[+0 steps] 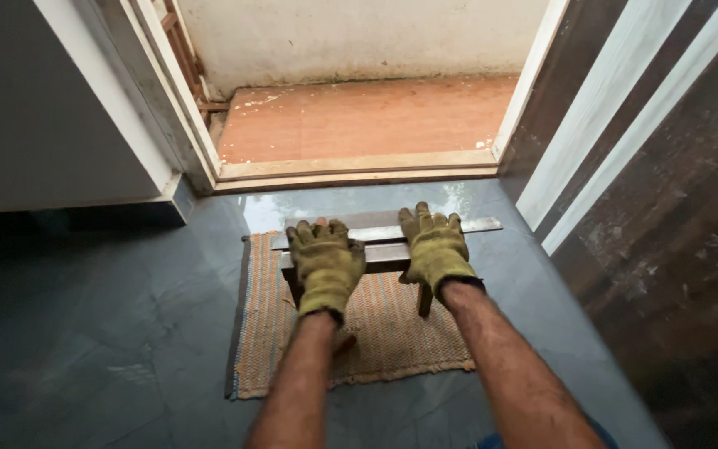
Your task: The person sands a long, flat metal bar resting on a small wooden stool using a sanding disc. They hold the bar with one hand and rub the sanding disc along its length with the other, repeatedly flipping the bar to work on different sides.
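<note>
Both my hands wear yellow-green work gloves. My left hand (pixel 324 264) and my right hand (pixel 435 248) lie palm down, side by side, on a long flat metal strip (pixel 475 224) that rests across a low dark wooden stool (pixel 382 258). The fingers are spread slightly and press on the strip rather than wrap around it. The stool stands on a woven orange and beige mat (pixel 392 328) on the dark glossy floor. My forearms hide part of the stool and the mat.
An open doorway with a wooden threshold (pixel 359 170) lies just beyond the stool, leading to a reddish floor (pixel 367 116) and a stained white wall. A dark door (pixel 675 249) stands open on the right. A white wall corner (pixel 110 125) is at the left.
</note>
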